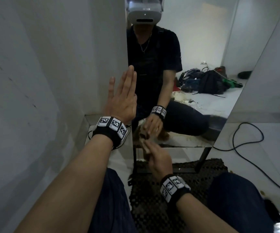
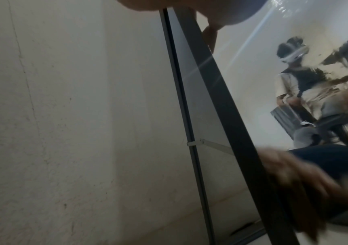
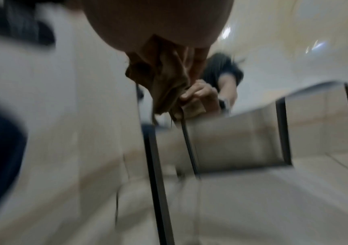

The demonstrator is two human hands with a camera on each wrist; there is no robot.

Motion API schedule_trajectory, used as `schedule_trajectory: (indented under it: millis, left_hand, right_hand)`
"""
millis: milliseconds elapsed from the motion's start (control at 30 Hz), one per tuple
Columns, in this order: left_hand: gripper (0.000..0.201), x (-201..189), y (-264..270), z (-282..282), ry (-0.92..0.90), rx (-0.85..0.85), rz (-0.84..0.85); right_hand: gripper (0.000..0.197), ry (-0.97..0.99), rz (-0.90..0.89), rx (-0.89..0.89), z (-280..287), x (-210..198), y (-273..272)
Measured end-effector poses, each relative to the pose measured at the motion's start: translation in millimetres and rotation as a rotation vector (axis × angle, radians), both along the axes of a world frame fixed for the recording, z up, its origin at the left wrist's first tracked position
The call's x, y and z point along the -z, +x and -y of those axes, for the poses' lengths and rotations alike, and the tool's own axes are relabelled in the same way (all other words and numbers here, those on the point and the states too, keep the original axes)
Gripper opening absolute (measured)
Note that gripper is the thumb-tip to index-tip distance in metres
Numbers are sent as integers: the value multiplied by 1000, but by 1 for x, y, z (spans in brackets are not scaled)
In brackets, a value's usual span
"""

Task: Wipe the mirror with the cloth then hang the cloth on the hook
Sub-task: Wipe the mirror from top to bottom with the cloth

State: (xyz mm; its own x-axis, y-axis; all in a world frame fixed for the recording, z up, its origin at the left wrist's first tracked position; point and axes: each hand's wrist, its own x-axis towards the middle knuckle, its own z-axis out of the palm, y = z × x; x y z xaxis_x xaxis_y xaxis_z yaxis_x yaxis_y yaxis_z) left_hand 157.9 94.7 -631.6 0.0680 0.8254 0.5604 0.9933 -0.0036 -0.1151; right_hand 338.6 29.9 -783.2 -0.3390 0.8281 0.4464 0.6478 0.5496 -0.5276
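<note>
Head view: right hand (image 1: 159,161) clamps the cloth (image 1: 146,147) against the mirror (image 1: 203,64) at 6 o'clock, mid-wipe; left hand (image 1: 122,98), fingers flat, steadies its frame. Hook unseen; next wipe upward.

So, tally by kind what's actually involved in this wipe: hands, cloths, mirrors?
Hands: 2, left hand flat by the mirror's edge, right hand holding the cloth
Cloths: 1, brown cloth at the glass
Mirrors: 1, mirror
Total: 4
</note>
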Motion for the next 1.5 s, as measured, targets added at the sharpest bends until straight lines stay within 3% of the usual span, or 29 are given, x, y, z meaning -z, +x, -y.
schedule_trajectory:
  millis: [100,167,233,300,433,567,667,833,1000,1133,1267,1367,1500]
  left_hand:
    - [72,2,0,-1,-8,-5,19]
    - [71,3,0,-2,-13,2,29]
    - [70,3,-1,-2,-17,5,36]
    - [71,3,0,-2,-19,7,45]
    - [71,3,4,-1,-12,3,70]
    - [69,5,4,-3,-1,2,53]
    - [70,5,3,-3,14,11,49]
    - [73,3,-1,-3,3,34,51]
    - [74,2,1,-1,9,23,45]
    - [75,4,1,1,3,21,52]
    - [72,0,7,4,13,-8,104]
    - [70,-7,26,8,73,-29,176]
    - [75,-10,62,3,77,63,84]
  right_hand:
    - [47,208,-375,70,-26,-79,5]
    - [46,406,-494,117,-46,-135,10]
    - [48,575,-474,146,-68,-176,13]
    - [48,649,-334,148,-88,-186,14]
    - [57,517,26,102,-95,-113,23]
    - [58,261,166,47,-56,-7,40]
    - [59,117,275,15,-29,38,41]
    - [69,-27,340,34,-15,49,32]
    - [54,-146,480,-31,-8,50,40]
    - [55,-318,325,-14,9,55,55]
    - [57,-143,-71,-16,-10,-6,63]
    - [45,191,-338,24,-39,-88,66]
    - [43,597,-411,67,-83,-198,78]
